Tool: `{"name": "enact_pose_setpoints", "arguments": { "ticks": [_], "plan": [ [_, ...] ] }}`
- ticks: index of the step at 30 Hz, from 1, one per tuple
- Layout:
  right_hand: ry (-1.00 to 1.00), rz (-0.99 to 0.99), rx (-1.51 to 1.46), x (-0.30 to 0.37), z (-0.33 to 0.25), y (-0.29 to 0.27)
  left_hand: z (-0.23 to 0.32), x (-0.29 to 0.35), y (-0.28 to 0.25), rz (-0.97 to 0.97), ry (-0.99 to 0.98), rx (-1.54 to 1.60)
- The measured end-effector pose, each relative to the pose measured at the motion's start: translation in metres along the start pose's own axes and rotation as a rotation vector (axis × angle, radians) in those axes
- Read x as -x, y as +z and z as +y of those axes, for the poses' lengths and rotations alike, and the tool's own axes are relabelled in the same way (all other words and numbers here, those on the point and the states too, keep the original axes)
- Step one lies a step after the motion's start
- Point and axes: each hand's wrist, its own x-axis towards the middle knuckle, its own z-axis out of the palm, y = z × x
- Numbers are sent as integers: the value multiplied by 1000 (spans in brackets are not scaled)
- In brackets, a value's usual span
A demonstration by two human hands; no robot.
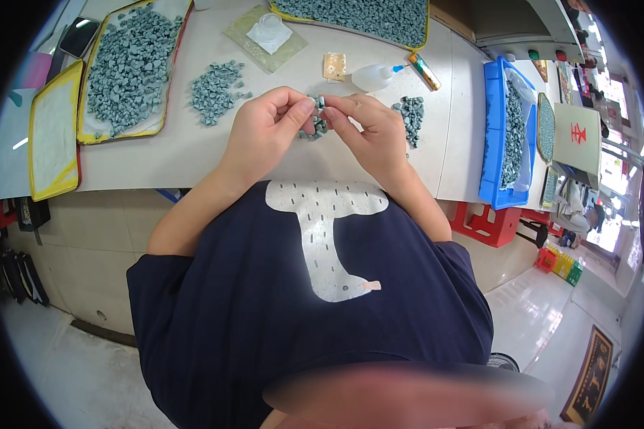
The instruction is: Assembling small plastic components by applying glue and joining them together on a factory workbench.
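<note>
Over the near part of the white table (279, 168), my two hands meet fingertip to fingertip. My left hand (270, 125) pinches at a small grey-green piece (320, 102), and my right hand (368, 123) pinches it from the other side. Fingers partly cover the piece, so I cannot tell its exact kind or whether there are two. Just below the fingertips lies a small cluster of like pieces (316, 130), partly hidden by my left hand. A loose pile (218, 91) is left of my left hand; another pile (411, 118) lies beside my right hand.
Yellow-rimmed trays of grey-green pieces stand at left (132, 71) and far back (358, 18). A squeeze bottle (373, 77), a small tube (423, 71) and a tan square (334, 67) lie beyond my hands. A blue crate (492, 136) is at right.
</note>
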Motion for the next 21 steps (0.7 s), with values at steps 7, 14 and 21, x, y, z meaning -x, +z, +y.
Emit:
{"name": "enact_pose_setpoints", "arguments": {
  "ticks": [7,14,21],
  "plan": [
    [158,-54,56,0,5,-17,-10,-4,1,4,-35,-232],
    [609,-139,296,-5,21,-46,-18,-16,-26,288,237,-875],
    [397,159,434,-8,57,-39,-25,-16,-31,455,306,-1216]
  ]
}}
